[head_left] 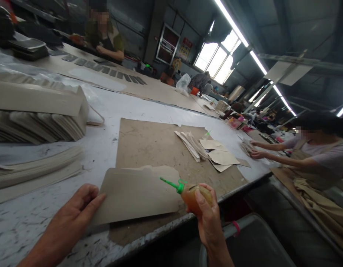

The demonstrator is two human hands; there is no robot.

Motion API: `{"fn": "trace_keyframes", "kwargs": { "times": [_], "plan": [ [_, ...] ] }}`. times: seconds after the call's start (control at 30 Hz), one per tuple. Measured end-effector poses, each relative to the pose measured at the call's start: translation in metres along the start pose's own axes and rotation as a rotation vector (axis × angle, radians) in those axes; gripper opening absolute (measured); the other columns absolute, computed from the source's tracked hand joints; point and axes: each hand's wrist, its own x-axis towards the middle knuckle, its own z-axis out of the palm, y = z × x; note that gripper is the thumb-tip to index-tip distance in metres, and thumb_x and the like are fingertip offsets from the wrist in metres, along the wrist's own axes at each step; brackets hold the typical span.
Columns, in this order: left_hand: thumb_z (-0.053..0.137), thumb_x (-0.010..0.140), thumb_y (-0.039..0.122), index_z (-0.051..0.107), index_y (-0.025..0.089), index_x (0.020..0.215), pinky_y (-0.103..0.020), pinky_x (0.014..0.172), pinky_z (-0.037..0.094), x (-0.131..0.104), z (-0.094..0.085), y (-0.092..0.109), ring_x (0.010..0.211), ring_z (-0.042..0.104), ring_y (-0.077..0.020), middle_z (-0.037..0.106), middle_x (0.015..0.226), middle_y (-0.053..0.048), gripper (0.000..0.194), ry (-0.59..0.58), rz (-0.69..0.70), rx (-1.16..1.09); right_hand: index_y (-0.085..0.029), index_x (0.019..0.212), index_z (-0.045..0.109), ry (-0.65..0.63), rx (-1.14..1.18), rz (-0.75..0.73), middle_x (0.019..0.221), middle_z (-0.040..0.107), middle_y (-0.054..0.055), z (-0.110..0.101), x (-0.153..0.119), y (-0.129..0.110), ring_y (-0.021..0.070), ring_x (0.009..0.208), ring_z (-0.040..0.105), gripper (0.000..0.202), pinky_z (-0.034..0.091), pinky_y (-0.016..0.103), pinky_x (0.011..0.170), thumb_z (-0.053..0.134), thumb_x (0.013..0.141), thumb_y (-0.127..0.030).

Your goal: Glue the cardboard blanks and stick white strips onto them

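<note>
My left hand (77,211) pinches the left edge of a flat beige panel (138,193) between thumb and fingers. The panel lies over the near part of a brown, stained sheet (149,144) on the white table. My right hand (206,207) is wrapped round a squeeze bottle (192,198) with orange-brown contents. Its green nozzle points left, over the right part of the panel. Thin beige strips (190,144) and several curved cut pieces (223,157) rest on the brown sheet's far right part.
Stacked beige panels (38,115) and a bent pile (40,167) stand at the left. Beyond the table's right end, a person (313,148) handles pieces; another person (104,37) is at the far table. A grey bin (252,241) sits below the near edge.
</note>
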Motion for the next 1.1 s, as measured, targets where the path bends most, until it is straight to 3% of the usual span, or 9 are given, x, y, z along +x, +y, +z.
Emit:
{"fn": "trace_keyframes", "kwargs": {
  "times": [0.1, 0.23, 0.53, 0.67, 0.8, 0.97, 1.1],
  "plan": [
    [0.05, 0.072, 0.089, 0.048, 0.026, 0.086, -0.026, 0.058, 0.046, -0.002, 0.001, 0.01, 0.062, 0.053, -0.0159, 0.057, 0.065, 0.006, 0.065, -0.027, -0.021, -0.076, -0.025, 0.118, 0.056, -0.093, -0.06, -0.043, 0.099, 0.071, 0.001, 0.017, -0.007, 0.002, 0.0208, 0.076, 0.07, 0.06, 0.058, 0.028, 0.055, 0.085, 0.077, -0.058],
    [0.052, 0.07, 0.092, 0.047, 0.026, 0.094, -0.025, 0.057, 0.046, -0.005, 0.006, 0.004, 0.064, 0.058, -0.0171, 0.066, 0.072, 0.003, 0.071, -0.034, -0.039, -0.162, -0.026, 0.117, 0.057, -0.196, -0.174, -0.151, 0.094, 0.069, 0.001, 0.051, -0.017, 0.007, 0.0213, 0.078, 0.068, 0.052, 0.058, 0.03, 0.059, 0.079, 0.083, -0.059],
    [0.054, 0.08, 0.085, 0.054, 0.027, 0.101, -0.025, 0.058, 0.044, -0.012, 0.003, -0.005, 0.064, 0.059, -0.0168, 0.072, 0.076, 0.003, 0.062, -0.081, -0.041, -0.182, -0.026, 0.116, 0.059, -0.251, -0.25, -0.254, 0.094, 0.066, 0.0, 0.093, -0.027, 0.009, 0.0209, 0.081, 0.065, 0.044, 0.057, 0.032, 0.073, 0.075, 0.085, -0.054],
    [0.058, 0.08, 0.081, 0.058, 0.027, 0.101, -0.025, 0.064, 0.045, -0.013, 0.003, -0.007, 0.069, 0.06, -0.0166, 0.072, 0.08, 0.004, 0.058, -0.034, -0.044, -0.18, -0.026, 0.114, 0.061, -0.228, -0.341, -0.333, 0.098, 0.067, 0.003, 0.094, -0.025, 0.01, 0.0229, 0.088, 0.066, 0.04, 0.057, 0.033, 0.074, 0.074, 0.086, -0.052],
    [0.06, 0.078, 0.079, 0.058, 0.026, 0.098, -0.024, 0.063, 0.044, -0.013, 0.002, -0.004, 0.069, 0.058, -0.0162, 0.069, 0.076, 0.004, 0.057, -0.005, -0.05, -0.21, -0.026, 0.114, 0.061, -0.184, -0.394, -0.358, 0.102, 0.067, 0.004, 0.081, -0.021, 0.011, 0.0239, 0.091, 0.066, 0.04, 0.057, 0.034, 0.078, 0.074, 0.087, -0.052],
    [0.062, 0.074, 0.083, 0.054, 0.026, 0.095, -0.023, 0.054, 0.039, -0.011, 0.004, 0.001, 0.059, 0.052, -0.0146, 0.064, 0.065, 0.006, 0.06, 0.01, -0.057, -0.288, -0.026, 0.116, 0.059, -0.127, -0.362, -0.283, 0.097, 0.066, 0.002, 0.059, -0.021, 0.008, 0.0225, 0.082, 0.065, 0.047, 0.057, 0.034, 0.074, 0.076, 0.085, -0.057],
    [0.065, 0.072, 0.085, 0.053, 0.026, 0.094, -0.021, 0.049, 0.036, -0.011, 0.006, 0.002, 0.055, 0.051, -0.0133, 0.066, 0.066, 0.005, 0.064, -0.013, -0.069, -0.345, -0.026, 0.117, 0.058, -0.159, -0.326, -0.213, 0.094, 0.067, 0.001, 0.053, -0.035, 0.003, 0.0211, 0.079, 0.065, 0.049, 0.056, 0.032, 0.069, 0.076, 0.085, -0.059]
  ]
}}
